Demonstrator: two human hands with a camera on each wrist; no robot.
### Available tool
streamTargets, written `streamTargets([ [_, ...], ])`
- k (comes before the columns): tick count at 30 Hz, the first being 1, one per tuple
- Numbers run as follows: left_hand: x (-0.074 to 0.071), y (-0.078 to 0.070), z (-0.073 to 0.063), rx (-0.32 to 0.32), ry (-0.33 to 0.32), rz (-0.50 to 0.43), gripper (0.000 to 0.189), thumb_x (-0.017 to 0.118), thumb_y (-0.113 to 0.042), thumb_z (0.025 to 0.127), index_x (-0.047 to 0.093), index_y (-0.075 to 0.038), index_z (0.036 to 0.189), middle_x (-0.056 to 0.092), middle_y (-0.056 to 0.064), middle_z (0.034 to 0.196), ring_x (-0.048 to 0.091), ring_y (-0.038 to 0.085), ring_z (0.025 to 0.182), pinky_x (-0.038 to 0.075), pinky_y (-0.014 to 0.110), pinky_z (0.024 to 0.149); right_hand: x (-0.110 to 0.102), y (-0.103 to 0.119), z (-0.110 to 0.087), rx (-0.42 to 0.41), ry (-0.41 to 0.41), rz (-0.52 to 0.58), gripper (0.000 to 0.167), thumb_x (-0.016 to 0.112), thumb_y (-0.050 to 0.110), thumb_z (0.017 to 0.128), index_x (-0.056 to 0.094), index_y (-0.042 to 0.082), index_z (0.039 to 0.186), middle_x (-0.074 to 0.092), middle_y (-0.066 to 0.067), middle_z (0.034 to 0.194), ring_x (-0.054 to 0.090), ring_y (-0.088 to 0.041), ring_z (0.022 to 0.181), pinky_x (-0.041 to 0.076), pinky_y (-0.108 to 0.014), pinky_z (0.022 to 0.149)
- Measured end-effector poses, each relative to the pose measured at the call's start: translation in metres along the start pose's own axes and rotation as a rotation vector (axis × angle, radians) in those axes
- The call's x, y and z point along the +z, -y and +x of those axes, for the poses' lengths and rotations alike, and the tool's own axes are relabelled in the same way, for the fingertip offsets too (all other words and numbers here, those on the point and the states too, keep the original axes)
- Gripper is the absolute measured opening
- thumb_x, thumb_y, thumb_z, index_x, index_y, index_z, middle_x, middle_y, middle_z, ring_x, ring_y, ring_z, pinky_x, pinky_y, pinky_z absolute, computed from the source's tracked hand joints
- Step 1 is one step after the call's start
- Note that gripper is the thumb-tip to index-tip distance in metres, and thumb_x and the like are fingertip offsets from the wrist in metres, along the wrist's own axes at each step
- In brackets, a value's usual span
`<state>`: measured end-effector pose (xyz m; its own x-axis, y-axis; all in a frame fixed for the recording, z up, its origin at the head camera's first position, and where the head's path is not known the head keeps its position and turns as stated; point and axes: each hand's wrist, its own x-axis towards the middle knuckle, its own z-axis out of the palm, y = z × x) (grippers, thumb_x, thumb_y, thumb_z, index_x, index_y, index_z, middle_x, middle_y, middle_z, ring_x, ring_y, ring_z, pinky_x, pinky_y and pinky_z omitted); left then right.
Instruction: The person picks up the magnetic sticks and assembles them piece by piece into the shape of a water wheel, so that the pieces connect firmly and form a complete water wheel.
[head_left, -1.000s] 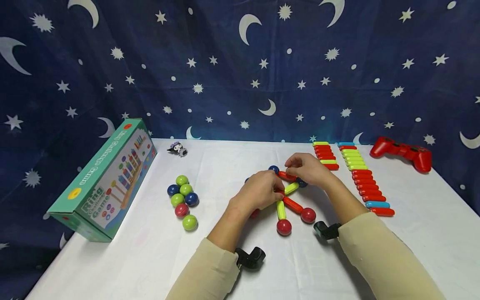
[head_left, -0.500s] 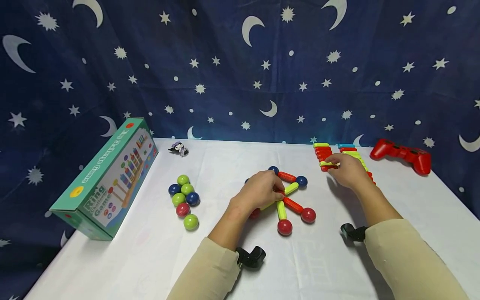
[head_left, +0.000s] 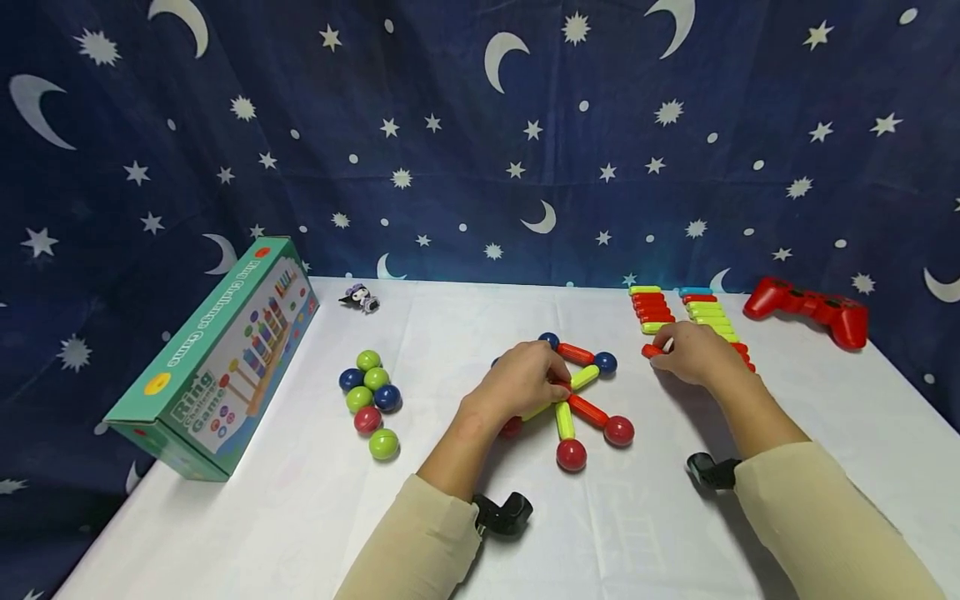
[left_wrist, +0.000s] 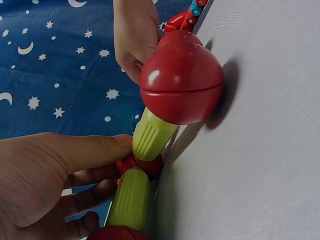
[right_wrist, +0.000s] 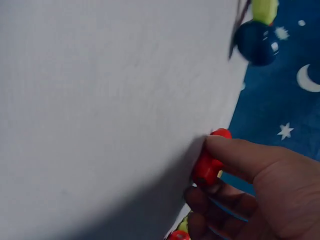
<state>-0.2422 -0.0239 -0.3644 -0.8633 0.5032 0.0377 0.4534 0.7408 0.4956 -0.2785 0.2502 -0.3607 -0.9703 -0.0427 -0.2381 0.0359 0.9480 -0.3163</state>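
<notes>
Red and yellow-green sticks spread out from a red center ball [left_wrist: 155, 167] on the table. My left hand [head_left: 517, 382] holds this center, its thumb against a yellow-green stick [left_wrist: 153, 134] and the ball, the other fingers curled behind. Outer ends carry balls, among them a red ball [head_left: 572, 455] nearest me and a blue ball [head_left: 604, 363] at the far right. A red rod joins two blue balls at the back. Beside the shorter row of sticks, my right hand [head_left: 699, 357] pinches a red stick [right_wrist: 204, 169] between thumb and fingers.
Two rows of sticks lie at the back right, a shorter row [head_left: 651, 308] and a longer row [head_left: 708, 312], partly behind my hand. A red game controller [head_left: 808, 310] sits beyond them. Loose balls [head_left: 367, 419], a small figurine [head_left: 360, 297] and a green box [head_left: 225, 358] are left.
My right hand has left the back of the ball-and-stick build, moved right to the shorter row, and now pinches a red stick there. My left hand stays on the center.
</notes>
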Motion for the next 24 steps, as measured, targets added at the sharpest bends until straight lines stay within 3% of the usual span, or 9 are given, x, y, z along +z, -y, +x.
streamTargets([
  [4, 0.000, 0.000, -0.001, 0.000, 0.000, -0.007, 0.015, 0.081, -0.019, 0.090, 0.083, -0.015, 0.105, 0.077, -0.005, 0.094, 0.062, 0.012, 0.091, 0.051, 0.027, 0.088, 0.003, 0.002, -0.008, 0.014, 0.023, 0.121, 0.044, 0.074, 0.025, 0.093, 0.060, -0.005, 0.123, 0.064, -0.021, 0.100, 0.057, -0.030, 0.088, 0.053, -0.036, 0.072],
  [7, 0.000, 0.000, -0.001, -0.005, 0.001, -0.004, 0.015, 0.081, -0.019, 0.091, 0.083, -0.015, 0.105, 0.077, -0.006, 0.094, 0.061, 0.012, 0.091, 0.052, 0.027, 0.088, 0.005, 0.002, -0.016, 0.046, 0.041, 0.232, 0.052, 0.071, 0.027, 0.096, 0.053, -0.005, 0.131, 0.061, -0.020, 0.099, 0.058, -0.023, 0.081, 0.053, -0.028, 0.067],
  [12, 0.000, 0.000, 0.000, -0.015, 0.002, -0.007, 0.015, 0.081, -0.019, 0.091, 0.083, -0.015, 0.106, 0.077, -0.005, 0.095, 0.061, 0.012, 0.092, 0.052, 0.028, 0.088, 0.009, 0.007, -0.030, 0.050, 0.057, 0.358, 0.059, 0.070, 0.029, 0.097, 0.047, 0.000, 0.144, 0.062, -0.020, 0.106, 0.062, -0.022, 0.082, 0.057, -0.027, 0.070],
  [19, 0.000, -0.001, -0.001, -0.013, 0.005, -0.010, 0.016, 0.080, -0.019, 0.091, 0.083, -0.015, 0.106, 0.077, -0.005, 0.095, 0.062, 0.012, 0.092, 0.052, 0.028, 0.089, 0.017, 0.024, -0.052, 0.007, 0.121, 0.559, 0.054, 0.070, 0.027, 0.099, 0.049, 0.000, 0.141, 0.071, -0.012, 0.102, 0.071, -0.019, 0.083, 0.062, -0.030, 0.077],
  [24, 0.000, -0.001, 0.000, -0.015, 0.008, -0.007, 0.017, 0.080, -0.019, 0.091, 0.083, -0.015, 0.107, 0.077, -0.005, 0.096, 0.062, 0.013, 0.093, 0.052, 0.028, 0.090, 0.027, 0.033, -0.059, 0.021, 0.156, 0.629, 0.054, 0.071, 0.025, 0.098, 0.048, 0.000, 0.140, 0.074, -0.011, 0.101, 0.072, -0.017, 0.082, 0.063, -0.032, 0.077],
])
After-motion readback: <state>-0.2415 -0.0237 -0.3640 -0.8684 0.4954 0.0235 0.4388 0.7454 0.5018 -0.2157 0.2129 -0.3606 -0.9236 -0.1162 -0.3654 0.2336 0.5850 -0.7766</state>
